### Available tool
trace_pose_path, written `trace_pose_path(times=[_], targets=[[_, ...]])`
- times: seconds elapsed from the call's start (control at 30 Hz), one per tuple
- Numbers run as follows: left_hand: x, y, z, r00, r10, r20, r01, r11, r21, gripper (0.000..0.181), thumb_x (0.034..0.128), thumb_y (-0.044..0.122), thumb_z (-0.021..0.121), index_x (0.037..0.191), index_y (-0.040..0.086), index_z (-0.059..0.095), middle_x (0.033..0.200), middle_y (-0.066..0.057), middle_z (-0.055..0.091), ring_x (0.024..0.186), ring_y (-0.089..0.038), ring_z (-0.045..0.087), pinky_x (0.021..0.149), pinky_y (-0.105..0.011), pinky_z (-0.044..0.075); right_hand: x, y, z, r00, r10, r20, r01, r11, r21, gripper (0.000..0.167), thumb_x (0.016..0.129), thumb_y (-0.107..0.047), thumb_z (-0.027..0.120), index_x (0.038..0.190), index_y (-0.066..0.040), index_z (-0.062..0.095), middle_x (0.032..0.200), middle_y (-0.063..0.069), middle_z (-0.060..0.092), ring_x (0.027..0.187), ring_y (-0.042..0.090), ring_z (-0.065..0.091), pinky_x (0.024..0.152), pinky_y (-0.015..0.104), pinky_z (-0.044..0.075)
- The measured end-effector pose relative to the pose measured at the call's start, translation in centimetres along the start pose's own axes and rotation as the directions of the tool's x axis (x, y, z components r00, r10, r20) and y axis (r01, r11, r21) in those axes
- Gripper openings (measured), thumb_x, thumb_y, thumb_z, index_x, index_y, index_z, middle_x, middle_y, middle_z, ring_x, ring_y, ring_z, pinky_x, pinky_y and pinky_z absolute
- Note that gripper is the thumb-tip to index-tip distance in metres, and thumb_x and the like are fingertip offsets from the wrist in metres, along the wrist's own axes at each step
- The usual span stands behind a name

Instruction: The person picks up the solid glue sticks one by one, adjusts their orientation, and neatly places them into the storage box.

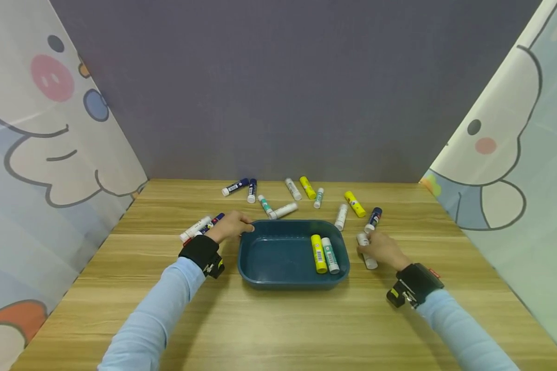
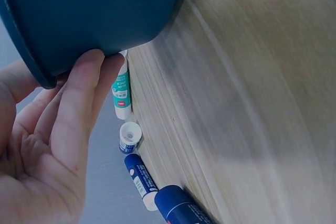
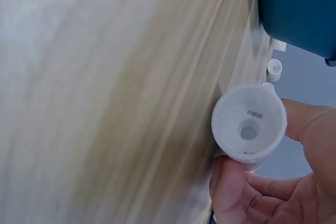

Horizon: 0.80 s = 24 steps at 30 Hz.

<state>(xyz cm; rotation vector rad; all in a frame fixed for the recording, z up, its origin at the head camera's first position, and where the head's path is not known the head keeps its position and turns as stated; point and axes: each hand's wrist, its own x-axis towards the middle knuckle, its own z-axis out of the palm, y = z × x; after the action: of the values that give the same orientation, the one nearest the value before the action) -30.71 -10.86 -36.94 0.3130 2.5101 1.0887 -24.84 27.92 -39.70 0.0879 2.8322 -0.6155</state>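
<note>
A dark teal tray (image 1: 278, 281) stands mid-table with a yellow glue stick (image 1: 318, 254) and a white-and-teal one (image 1: 330, 255) lying at its right end. My left hand (image 1: 232, 226) pinches the tray's upper left corner; in the left wrist view the thumb and fingers (image 2: 79, 93) are on either side of the tray's rim (image 2: 21, 40). To the right of the tray my right hand (image 1: 385, 249) grips a white glue stick (image 1: 369, 262) lying on the table. The right wrist view shows its hollow round end (image 3: 249, 124) between thumb and fingers.
Behind the tray lie several glue sticks, among them a white one (image 1: 285, 210) and a yellow one (image 1: 355, 204). A dark blue one (image 1: 373, 219) is just beyond my right hand. A white one (image 1: 195, 228) and a dark blue one lie by my left hand. A grey panel (image 1: 283, 93) stands behind.
</note>
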Motion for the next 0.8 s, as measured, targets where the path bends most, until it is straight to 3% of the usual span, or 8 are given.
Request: trace_pose_path(times=[0.23,0.47,0.8], targets=[[0.1,0.0,0.0,1.000,0.007,-0.006,-0.007,1.000,0.006,0.032,0.0904,0.012,0.056,0.118,-0.004,0.058,0.121,-0.020,0.056,0.075,-0.015,0.057,0.068,-0.031,0.053,0.0,0.1,-0.2,1.000,-0.026,-0.010,0.026,1.000,-0.006,0.027,0.083,-0.026,0.061,0.090,-0.001,0.056,0.074,0.007,0.053,0.060,0.015,0.050,0.049,0.023,0.039],[0.2,-0.1,0.2,1.000,0.000,0.004,0.000,1.000,-0.007,0.034,0.0906,0.014,0.056,0.119,-0.004,0.057,0.124,-0.021,0.054,0.095,-0.025,0.061,0.073,-0.033,0.054,-0.9,-0.3,-0.8,0.997,-0.067,-0.025,0.068,0.997,0.049,0.042,0.085,-0.024,0.058,0.111,0.009,0.055,0.080,0.012,0.058,0.063,0.017,0.053,0.051,0.025,0.044],[0.1,-0.4,0.2,1.000,-0.003,-0.006,0.003,1.000,-0.011,0.033,0.0906,0.013,0.056,0.119,-0.004,0.058,0.120,-0.020,0.057,0.093,-0.024,0.061,0.075,-0.036,0.053,-1.7,-2.2,-1.6,0.992,-0.111,-0.058,0.114,0.992,0.048,0.056,0.086,-0.028,0.059,0.121,0.014,0.047,0.087,0.017,0.061,0.066,0.017,0.054,0.052,0.025,0.044]])
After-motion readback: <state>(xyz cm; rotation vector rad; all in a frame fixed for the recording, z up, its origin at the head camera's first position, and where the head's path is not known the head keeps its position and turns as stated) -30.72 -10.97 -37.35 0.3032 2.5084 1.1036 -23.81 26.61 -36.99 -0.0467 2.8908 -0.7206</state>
